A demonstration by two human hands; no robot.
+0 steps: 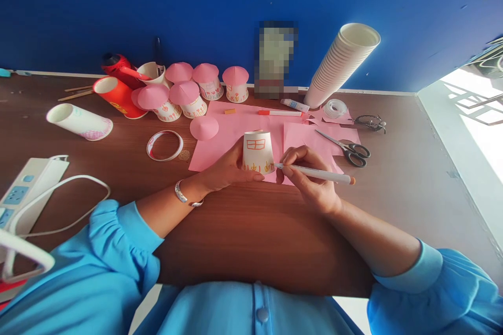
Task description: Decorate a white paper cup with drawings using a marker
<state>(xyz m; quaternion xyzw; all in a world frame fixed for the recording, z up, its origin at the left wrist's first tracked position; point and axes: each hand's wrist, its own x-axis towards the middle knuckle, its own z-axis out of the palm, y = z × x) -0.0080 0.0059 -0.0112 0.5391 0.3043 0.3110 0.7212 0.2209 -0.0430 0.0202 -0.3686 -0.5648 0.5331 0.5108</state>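
My left hand (231, 167) is closed around a white paper cup (257, 152), held upside down above the table's front half. A red window and a row of yellow-brown and red plants are drawn on the cup's side. In my right hand (310, 178) is a white marker (318, 173) with an orange-brown end; its tip meets the cup's right lower edge. Beneath and behind the cup lie pink paper sheets (236, 120). A loose pink paper cone (204, 127) rests left of the cup. An orange marker cap (230, 111) and a red marker (280, 113) lie on the paper.
Several decorated cups with pink cone roofs (207, 73) stand at the back. A tall stack of paper cups (341, 65) leans near the blue wall. Scissors (349, 151), clear tape (335, 108) and a glue tube (294, 104) lie right; a tape roll (165, 132) and power strip (23, 193) are left.
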